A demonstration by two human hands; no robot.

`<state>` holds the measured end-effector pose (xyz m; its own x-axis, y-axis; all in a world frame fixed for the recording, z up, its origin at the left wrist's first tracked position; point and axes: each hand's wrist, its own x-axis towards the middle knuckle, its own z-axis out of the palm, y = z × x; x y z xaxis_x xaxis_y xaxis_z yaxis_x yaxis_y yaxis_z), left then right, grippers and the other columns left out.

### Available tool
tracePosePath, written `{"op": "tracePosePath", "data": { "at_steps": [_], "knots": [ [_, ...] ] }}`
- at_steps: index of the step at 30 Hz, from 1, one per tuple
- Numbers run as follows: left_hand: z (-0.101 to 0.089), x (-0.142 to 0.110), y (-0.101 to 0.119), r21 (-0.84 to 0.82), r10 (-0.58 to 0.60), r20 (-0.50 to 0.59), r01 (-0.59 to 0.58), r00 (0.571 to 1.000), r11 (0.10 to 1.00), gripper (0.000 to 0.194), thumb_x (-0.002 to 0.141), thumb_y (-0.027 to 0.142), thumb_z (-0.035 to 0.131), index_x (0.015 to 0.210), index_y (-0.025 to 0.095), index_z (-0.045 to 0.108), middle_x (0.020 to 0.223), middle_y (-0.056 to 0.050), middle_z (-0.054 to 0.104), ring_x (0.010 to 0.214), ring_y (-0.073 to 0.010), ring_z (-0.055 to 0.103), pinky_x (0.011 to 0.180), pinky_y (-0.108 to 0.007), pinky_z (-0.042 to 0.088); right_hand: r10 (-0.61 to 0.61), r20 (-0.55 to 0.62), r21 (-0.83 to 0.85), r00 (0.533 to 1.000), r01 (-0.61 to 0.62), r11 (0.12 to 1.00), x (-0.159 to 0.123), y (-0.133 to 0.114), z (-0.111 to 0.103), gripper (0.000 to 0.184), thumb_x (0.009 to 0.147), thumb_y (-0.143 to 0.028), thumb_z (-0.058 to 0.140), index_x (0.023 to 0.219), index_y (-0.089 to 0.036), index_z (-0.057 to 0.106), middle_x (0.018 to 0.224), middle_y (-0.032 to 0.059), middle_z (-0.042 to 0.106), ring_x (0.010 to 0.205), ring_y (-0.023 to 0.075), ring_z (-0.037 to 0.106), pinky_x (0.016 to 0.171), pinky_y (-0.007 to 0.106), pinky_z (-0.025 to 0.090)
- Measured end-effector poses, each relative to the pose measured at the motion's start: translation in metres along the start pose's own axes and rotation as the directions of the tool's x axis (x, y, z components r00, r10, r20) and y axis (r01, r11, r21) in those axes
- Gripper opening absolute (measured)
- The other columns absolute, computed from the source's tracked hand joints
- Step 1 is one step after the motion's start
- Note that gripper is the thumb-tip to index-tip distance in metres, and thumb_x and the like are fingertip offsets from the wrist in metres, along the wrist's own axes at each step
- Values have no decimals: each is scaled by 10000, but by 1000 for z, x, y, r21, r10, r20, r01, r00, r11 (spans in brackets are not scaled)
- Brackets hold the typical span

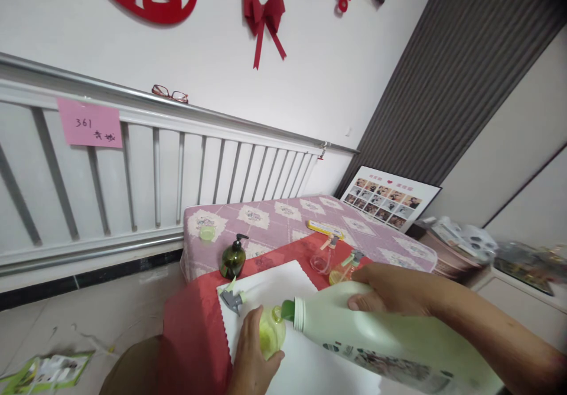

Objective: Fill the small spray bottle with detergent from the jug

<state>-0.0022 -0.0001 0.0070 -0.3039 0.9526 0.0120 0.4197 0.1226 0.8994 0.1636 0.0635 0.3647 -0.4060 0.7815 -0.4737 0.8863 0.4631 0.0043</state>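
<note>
My left hand (250,356) is wrapped round a small see-through yellow-green bottle (271,335), which has no top on it. With my right hand (387,289) I grip a large pale green jug (354,324), tipped almost onto its side. The jug's dark green spout points at the small bottle's mouth, very close to it; whether liquid is flowing I cannot tell. Beside my left hand a grey and green spray head (233,300) lies on a white sheet (287,283). A dark green pump bottle (233,259) stands behind that.
Two spray bottles, one with a pink head (322,259) and one yellowish (337,276), stand on the red cloth (190,318) behind the jug. Further back are a pale green cap (207,232) and a yellow-edged box (325,228). A white radiator (190,141) runs along the wall.
</note>
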Motion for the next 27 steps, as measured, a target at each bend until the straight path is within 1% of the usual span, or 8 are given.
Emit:
{"op": "tracePosePath", "data": {
  "at_steps": [4, 9, 13, 17, 22, 27],
  "knots": [
    [0, 0, -1, 4, -4, 2, 4, 1000, 1000, 917, 643, 237, 623, 1489, 122, 288, 1578, -125, 395, 1490, -223, 330, 1262, -333, 265, -8, 21, 21, 1000, 7, 1000, -1, -1, -2, 368, 838, -503, 539, 941, -174, 668, 1029, 137, 752, 947, 326, 702, 740, 363, 492],
    [2, 1, -3, 2, 2, 7, -2, 1000, 1000, 927, 638, 249, 638, 1486, 113, 289, 1586, -140, 384, 1493, -241, 329, 1261, -350, 275, 2, 55, 12, 998, -2, 1000, 0, 1, -4, 339, 838, -491, 549, 937, -188, 665, 1024, 117, 749, 959, 325, 706, 741, 367, 507],
    [3, 2, -4, -9, 12, 0, -12, 1000, 1000, 926, 639, 241, 636, 1485, 106, 286, 1581, -149, 389, 1492, -250, 331, 1263, -361, 274, 20, 33, 17, 999, -21, 1000, 4, 6, 0, 351, 823, -512, 564, 933, -197, 670, 1020, 111, 749, 961, 323, 705, 756, 376, 519],
    [3, 2, -4, -15, 3, -4, -3, 1000, 1000, 922, 637, 235, 626, 1486, 117, 287, 1584, -144, 387, 1489, -244, 336, 1264, -375, 278, 22, 44, 36, 999, -24, 999, 7, 9, 1, 354, 810, -510, 581, 948, -201, 686, 1011, 111, 758, 945, 323, 707, 739, 376, 521],
    [1, 2, -3, -6, 15, -12, -15, 1000, 1000, 915, 632, 230, 628, 1479, 120, 298, 1570, -144, 412, 1483, -238, 352, 1256, -360, 296, 30, 32, 49, 999, -31, 998, 5, 9, 1, 362, 805, -519, 587, 954, -207, 694, 1010, 105, 764, 936, 318, 708, 744, 376, 514],
    [1, -1, 1, -4, 24, -13, -24, 1000, 1000, 896, 647, 238, 633, 1475, 119, 314, 1569, -154, 415, 1479, -255, 361, 1252, -378, 307, 12, 28, 33, 1000, -12, 999, 4, 6, 0, 368, 815, -510, 577, 954, -189, 691, 1014, 118, 759, 938, 324, 706, 744, 377, 515]
  ]
}}
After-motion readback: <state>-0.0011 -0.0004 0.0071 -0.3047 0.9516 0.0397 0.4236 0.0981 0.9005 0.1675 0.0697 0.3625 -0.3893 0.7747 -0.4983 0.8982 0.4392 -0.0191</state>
